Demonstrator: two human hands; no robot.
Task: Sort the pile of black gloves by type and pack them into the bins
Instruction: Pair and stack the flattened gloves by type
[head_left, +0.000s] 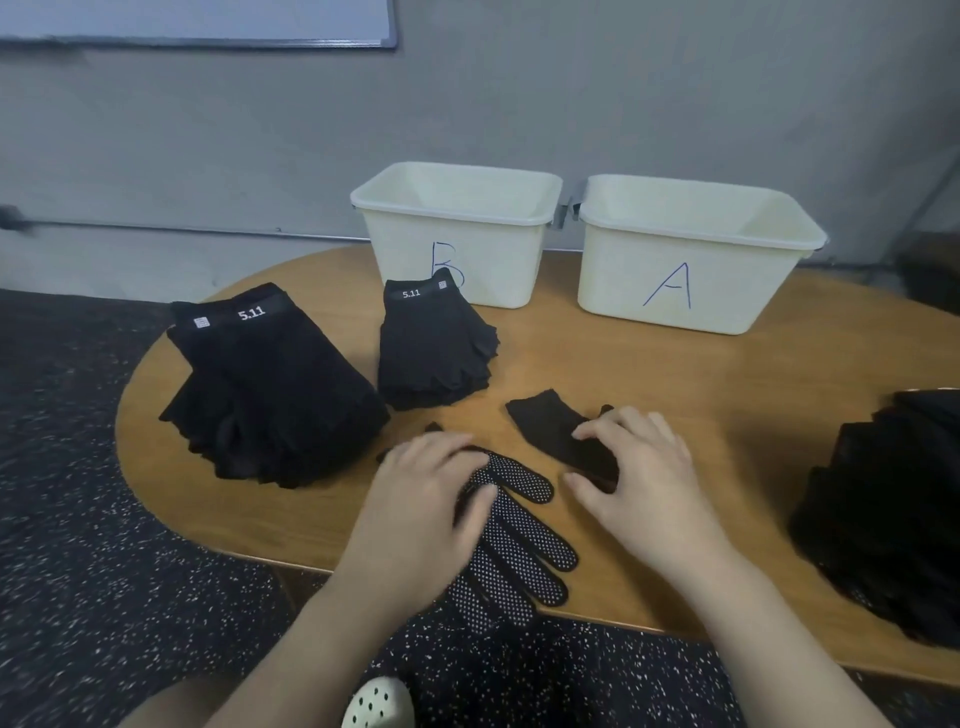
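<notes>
Lying on the counter (675, 374), the dotted glove (514, 540) runs cuff-far to fingers-near under the flat, open left hand (421, 499); the right hand (639, 467) pinches a plain glove (556, 431) just beside.

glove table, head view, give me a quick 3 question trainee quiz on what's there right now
1. True or false: the bin marked B stands to the right of the bin marked A in this view.
2. Which hand rests on the dotted glove? (a) left hand (b) right hand
3. Fill in: the two sorted glove stacks show bands printed ____.

Key: 1 false; 2 a; 3 5.11
</notes>
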